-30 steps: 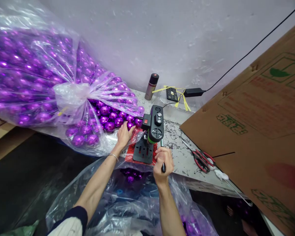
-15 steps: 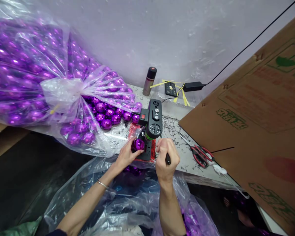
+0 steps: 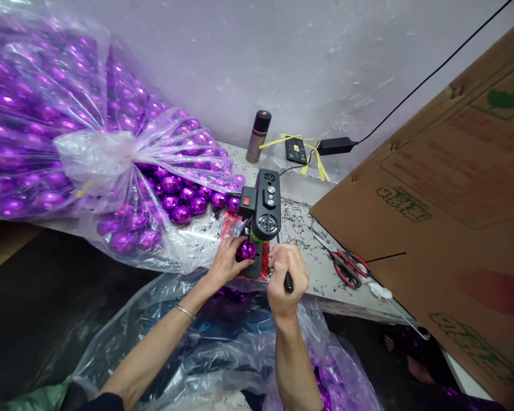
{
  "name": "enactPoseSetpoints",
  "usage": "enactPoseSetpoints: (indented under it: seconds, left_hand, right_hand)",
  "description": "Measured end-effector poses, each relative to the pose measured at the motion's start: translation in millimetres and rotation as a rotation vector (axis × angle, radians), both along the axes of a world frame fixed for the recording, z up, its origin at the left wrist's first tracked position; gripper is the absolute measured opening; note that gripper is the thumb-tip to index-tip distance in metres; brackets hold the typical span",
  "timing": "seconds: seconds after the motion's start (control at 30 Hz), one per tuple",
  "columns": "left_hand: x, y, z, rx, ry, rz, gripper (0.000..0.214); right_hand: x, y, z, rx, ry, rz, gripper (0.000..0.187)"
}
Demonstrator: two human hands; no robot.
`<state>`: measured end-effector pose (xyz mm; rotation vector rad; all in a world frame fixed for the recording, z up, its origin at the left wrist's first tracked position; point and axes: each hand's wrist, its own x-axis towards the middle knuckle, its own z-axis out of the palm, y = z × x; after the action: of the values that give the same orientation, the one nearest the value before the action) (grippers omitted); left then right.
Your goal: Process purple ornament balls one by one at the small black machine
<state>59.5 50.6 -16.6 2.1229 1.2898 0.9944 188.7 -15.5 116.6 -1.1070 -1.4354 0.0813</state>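
My left hand (image 3: 228,261) is closed on a shiny purple faceted bauble (image 3: 246,249), fingers behind it and thumb in front. It holds the bauble at the lower end of a small black bench machine (image 3: 268,206) with round vents, silver buttons and a red switch. My right hand (image 3: 289,275) is a fist around a black-ended lever handle (image 3: 288,283) at the machine's right side. Under the machine lies a black base plate (image 3: 253,269) on a red patch. What touches the bauble's far side is hidden.
A big clear bag of purple baubles (image 3: 38,114) lies left, loose ones (image 3: 182,214) spilling beside it. Red-handled scissors (image 3: 346,267) and a cardboard box (image 3: 432,200) are right. Behind stand a spray can (image 3: 258,137) and a power adapter (image 3: 336,145). Black shavings litter the tabletop (image 3: 300,228).
My left hand has brought the bauble slightly right and up, closer to the machine's head. My right fist stays on the handle. The whole view has shifted a little.
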Motion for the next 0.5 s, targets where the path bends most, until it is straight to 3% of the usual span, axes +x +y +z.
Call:
enactPoseSetpoints:
  seconds: [0.27, 0.5]
  left_hand:
    - [6.4, -1.0, -19.4, 0.001, -0.068, 0.053, 0.061]
    - [5.5, -1.4, -18.7, 0.01, -0.038, 0.042, 0.059]
  right_hand:
    - [1.4, -1.4, -9.2, 0.025, -0.058, -0.029, 0.028]
    - [2.7, 0.7, -40.9, 0.112, -0.122, -0.052, 0.027]
